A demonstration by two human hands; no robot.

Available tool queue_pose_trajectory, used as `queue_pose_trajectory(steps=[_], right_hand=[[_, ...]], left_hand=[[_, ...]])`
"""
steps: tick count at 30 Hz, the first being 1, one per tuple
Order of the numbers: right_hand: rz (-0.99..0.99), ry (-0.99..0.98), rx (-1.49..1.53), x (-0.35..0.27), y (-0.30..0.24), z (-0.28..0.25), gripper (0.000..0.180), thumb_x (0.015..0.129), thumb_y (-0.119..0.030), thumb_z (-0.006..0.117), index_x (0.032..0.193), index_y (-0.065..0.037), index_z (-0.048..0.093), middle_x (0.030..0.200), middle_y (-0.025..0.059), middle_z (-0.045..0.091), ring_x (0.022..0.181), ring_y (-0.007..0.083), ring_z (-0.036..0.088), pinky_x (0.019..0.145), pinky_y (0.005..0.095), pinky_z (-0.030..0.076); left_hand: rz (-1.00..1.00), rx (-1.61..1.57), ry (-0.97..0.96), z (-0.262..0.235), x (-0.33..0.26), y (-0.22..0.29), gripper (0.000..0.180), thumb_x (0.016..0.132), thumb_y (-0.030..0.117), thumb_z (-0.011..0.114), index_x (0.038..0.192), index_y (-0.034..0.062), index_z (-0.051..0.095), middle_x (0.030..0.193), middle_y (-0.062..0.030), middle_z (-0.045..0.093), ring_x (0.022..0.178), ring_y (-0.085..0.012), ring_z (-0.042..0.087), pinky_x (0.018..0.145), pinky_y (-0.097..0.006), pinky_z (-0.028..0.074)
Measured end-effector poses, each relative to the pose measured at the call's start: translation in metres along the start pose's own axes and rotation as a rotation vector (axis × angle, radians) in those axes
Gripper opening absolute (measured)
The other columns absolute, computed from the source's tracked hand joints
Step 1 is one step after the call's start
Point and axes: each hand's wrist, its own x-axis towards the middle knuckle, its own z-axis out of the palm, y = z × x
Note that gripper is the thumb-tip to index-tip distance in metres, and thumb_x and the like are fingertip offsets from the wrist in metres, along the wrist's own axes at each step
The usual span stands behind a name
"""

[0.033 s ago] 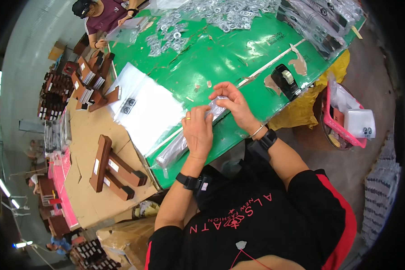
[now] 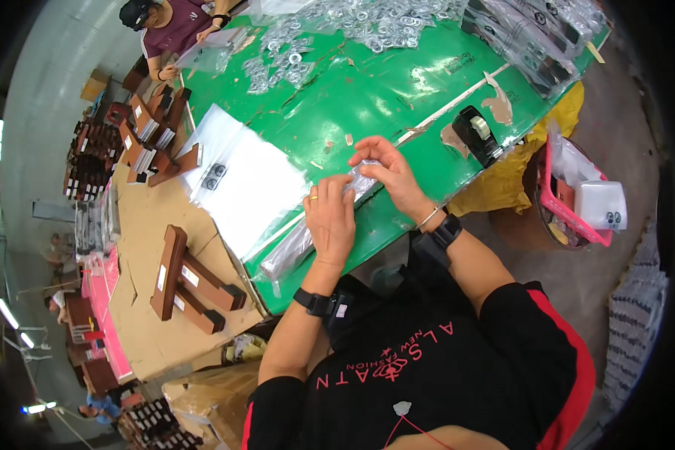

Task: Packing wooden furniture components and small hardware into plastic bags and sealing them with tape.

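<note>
A long, narrow bar wrapped in clear plastic lies slantwise along the near edge of the green table. My left hand is closed over its middle, fingers bent across the plastic and a ring on one finger. At the packet's far end is my right hand, its fingers curved and spread apart, the thumb close against the wrapping. Just left of the packet spreads a stack of flat clear plastic bags with a small black printed mark. The bar inside the wrapping is hard to make out.
Brown wooden pieces with black ends lie on cardboard at left; more are piled beyond. A black tape dispenser stands at right. Clear ring packets cover the far table, near wrapped packages. A pink basket and a co-worker flank it.
</note>
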Motion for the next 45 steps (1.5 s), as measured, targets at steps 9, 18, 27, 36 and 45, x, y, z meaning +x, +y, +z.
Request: queue_pose_trajectory(steps=[9, 18, 27, 36, 45], right_hand=[[0.01, 0.018, 0.086, 0.002, 0.003, 0.001, 0.029, 0.093, -0.005, 0.061, 0.122, -0.004, 0.057, 0.108, 0.0044, 0.066, 0.105, 0.0116, 0.06, 0.092, 0.028, 0.048], [-0.352, 0.574, -0.947, -0.06, -0.094, -0.073, 0.04, 0.078, -0.015, 0.081, 0.111, -0.005, 0.061, 0.104, 0.0056, 0.064, 0.097, 0.0212, 0.062, 0.087, 0.0341, 0.047], [-0.207, 0.499, -1.453, -0.072, -0.12, -0.148, 0.058, 0.07, -0.035, 0.087, 0.113, -0.011, 0.057, 0.085, 0.0012, 0.058, 0.09, 0.0236, 0.058, 0.081, 0.0394, 0.039], [-0.164, 0.568, -1.297, -0.06, -0.114, -0.158, 0.045, 0.076, -0.028, 0.084, 0.109, -0.013, 0.058, 0.069, -0.0029, 0.057, 0.078, 0.0186, 0.059, 0.086, 0.0391, 0.034], [-0.074, 0.558, -0.84, -0.128, -0.134, -0.162, 0.021, 0.087, -0.014, 0.073, 0.105, -0.005, 0.067, 0.064, -0.0038, 0.052, 0.059, 0.007, 0.048, 0.059, 0.0243, 0.037]], left_hand=[[0.146, 0.107, -0.05, -0.001, -0.003, -0.001, 0.032, 0.089, 0.01, 0.066, 0.118, 0.0221, 0.07, 0.123, -0.0039, 0.064, 0.1, -0.0273, 0.058, 0.087, -0.04, 0.043], [0.126, 0.088, -0.078, -0.005, -0.006, 0.001, 0.037, 0.081, 0.014, 0.078, 0.117, 0.019, 0.072, 0.121, -0.011, 0.065, 0.105, -0.0307, 0.057, 0.092, -0.042, 0.041], [0.27, -0.21, -0.002, 0.029, 0.043, 0.083, 0.035, 0.08, 0.01, 0.078, 0.115, 0.0141, 0.073, 0.12, -0.0134, 0.066, 0.107, -0.0308, 0.058, 0.097, -0.042, 0.04], [0.299, -0.287, 0.01, 0.072, 0.072, 0.134, 0.037, 0.078, 0.011, 0.08, 0.114, 0.0163, 0.074, 0.12, -0.0135, 0.066, 0.106, -0.0305, 0.058, 0.095, -0.04, 0.043], [0.344, -0.263, 0.02, 0.074, 0.069, 0.127, 0.038, 0.076, 0.009, 0.08, 0.113, 0.0164, 0.074, 0.12, -0.0117, 0.066, 0.106, -0.0306, 0.058, 0.095, -0.04, 0.042]])
